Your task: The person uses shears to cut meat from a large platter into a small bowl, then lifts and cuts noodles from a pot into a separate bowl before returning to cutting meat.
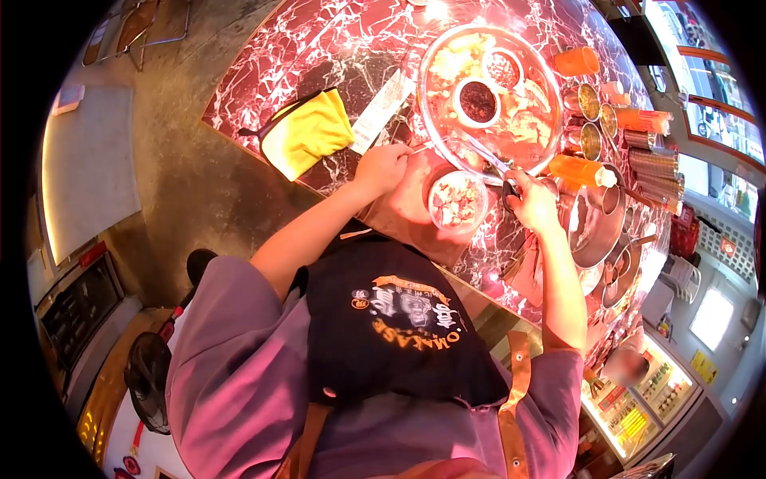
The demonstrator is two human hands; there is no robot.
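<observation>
My right hand [533, 201] grips a pair of scissors [508, 191] with black handles, its blades pointing up and left over the near rim of a large round tray [425, 120]. My left hand [384, 169] is closed in a pinch on a thin pale stick [421, 148] that reaches toward the blade tips. Between my hands stands a clear round tub [457, 202] filled with small cut pieces. Food lies across the tray, along with a cup of dark sauce [478, 103] and a second cup of chopped bits [503, 70].
A yellow cloth [309, 134] and a printed paper strip [383, 110] lie left of the tray. To the right are orange squeeze bottles [578, 170], metal cups [589, 140], stacked tins [656, 172] and pots [597, 231]. Another person [626, 366] is at lower right.
</observation>
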